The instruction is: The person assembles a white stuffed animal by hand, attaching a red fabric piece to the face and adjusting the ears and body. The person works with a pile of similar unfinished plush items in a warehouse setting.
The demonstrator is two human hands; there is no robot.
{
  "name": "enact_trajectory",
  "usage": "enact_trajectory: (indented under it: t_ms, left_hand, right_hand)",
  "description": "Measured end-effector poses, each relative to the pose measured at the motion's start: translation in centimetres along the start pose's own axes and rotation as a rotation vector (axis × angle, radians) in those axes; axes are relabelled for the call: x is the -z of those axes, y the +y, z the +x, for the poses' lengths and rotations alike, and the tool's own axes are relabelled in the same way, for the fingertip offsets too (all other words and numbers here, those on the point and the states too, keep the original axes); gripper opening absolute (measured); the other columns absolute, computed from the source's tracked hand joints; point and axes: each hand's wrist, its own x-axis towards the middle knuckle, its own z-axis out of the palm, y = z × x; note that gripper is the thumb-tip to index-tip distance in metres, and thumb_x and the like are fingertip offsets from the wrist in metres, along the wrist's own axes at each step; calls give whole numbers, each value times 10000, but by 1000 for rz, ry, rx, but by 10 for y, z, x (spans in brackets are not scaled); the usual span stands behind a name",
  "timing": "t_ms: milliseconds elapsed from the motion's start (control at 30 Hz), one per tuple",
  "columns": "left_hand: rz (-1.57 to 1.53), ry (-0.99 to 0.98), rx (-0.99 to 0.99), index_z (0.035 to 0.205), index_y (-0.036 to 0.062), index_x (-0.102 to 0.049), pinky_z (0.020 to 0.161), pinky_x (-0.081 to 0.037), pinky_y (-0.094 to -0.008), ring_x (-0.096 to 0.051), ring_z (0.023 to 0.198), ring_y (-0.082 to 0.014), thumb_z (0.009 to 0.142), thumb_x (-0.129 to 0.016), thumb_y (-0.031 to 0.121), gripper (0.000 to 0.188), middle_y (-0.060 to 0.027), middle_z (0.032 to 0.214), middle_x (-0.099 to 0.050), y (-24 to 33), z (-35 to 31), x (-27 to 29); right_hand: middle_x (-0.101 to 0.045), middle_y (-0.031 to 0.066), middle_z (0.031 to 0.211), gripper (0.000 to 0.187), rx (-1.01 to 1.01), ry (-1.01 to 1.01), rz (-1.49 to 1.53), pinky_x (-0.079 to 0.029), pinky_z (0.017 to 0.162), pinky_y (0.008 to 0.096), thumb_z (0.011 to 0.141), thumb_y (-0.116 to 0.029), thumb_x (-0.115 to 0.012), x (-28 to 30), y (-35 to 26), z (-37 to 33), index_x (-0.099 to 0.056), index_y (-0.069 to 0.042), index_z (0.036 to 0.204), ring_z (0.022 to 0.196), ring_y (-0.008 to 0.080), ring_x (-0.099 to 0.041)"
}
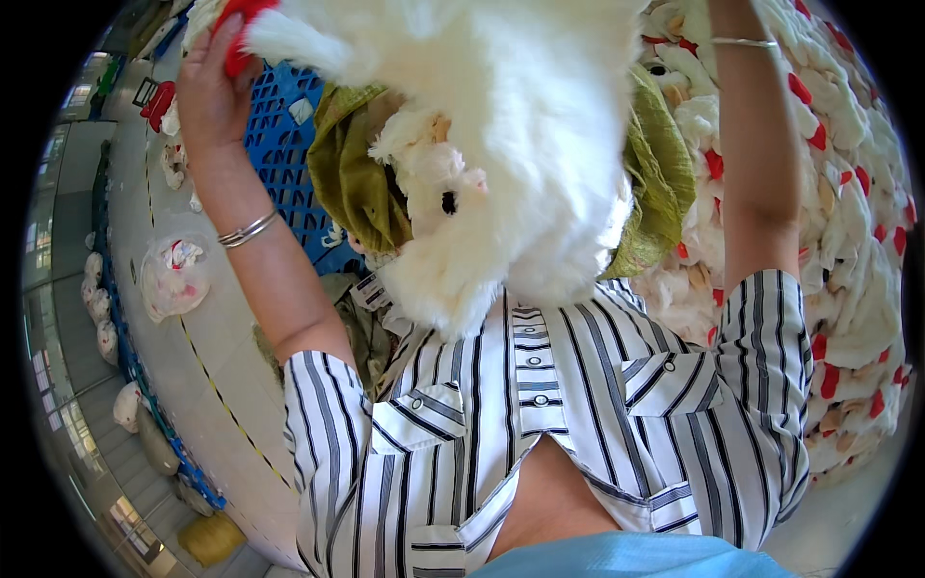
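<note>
A large white fluffy plush skin [540, 125], limp and unstuffed in look, hangs in front of my chest and runs out past the upper edge. My left hand [210, 82] is closed on its red end piece [241, 34] at the upper left. The right forearm [758, 144] reaches up beyond the top edge, so my right hand is out of sight. Just below and behind the raised plush, an olive-green sack [358, 178] spreads open. Inside it, partly covered, lies another pale plush piece with a black eye [448, 202].
A heap of white plush skins with red parts [838, 241] fills the right side. Behind the sack stands a blue plastic crate [275, 135]. On the floor at left are a clear plastic bag [173, 279], a red object [159, 106] and a yellowish sack [210, 538].
</note>
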Motion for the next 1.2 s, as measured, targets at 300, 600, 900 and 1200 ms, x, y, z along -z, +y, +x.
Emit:
enact_trajectory:
  t_ms: [300, 600, 900, 1200]
  left_hand:
    - [-77, 203, -195, 1324, 8, -508, 858, -516, -327, -659, 887, -197, 971, -574, 229, 422, -127, 1094, -649, -10, 17, -2]
    - [-36, 212, 550, 1328, 35, -484, 828, -519, -339, -582, 1014, -170, 956, -587, 330, 485, -50, 1208, -574, -168, -105, -21]
    - [-123, 152, 622, 1223, -37, -587, 885, -493, -332, -616, 1010, -166, 989, -515, 240, 370, -85, 1185, -650, -172, -156, -80]
    - [-166, 414, 383, 1208, 3, -583, 901, -485, -346, -608, 1052, -204, 950, -546, 230, 346, -109, 1183, -633, -163, -118, -45]
  right_hand:
    - [-672, 55, 888, 244, -218, 235, 267, -525, 711, 269, 964, -257, -590, -15, 35, -5, -648, -26, 1020, 833, 122, -635]
    - [-628, 21, 938, 466, -737, -535, 452, -513, 782, 267, 983, -494, -483, -108, 16, -188, -645, -59, 1026, 896, 111, -577]
    - [-670, 38, 867, 483, -862, -403, 597, -506, 696, 253, 981, -454, -550, -157, -61, -233, -660, 7, 1073, 738, 98, -569]
    - [-579, -35, 741, 422, -782, -189, 464, -442, 588, 232, 965, -446, -580, -120, -21, -215, -662, -33, 930, 658, 54, -508]
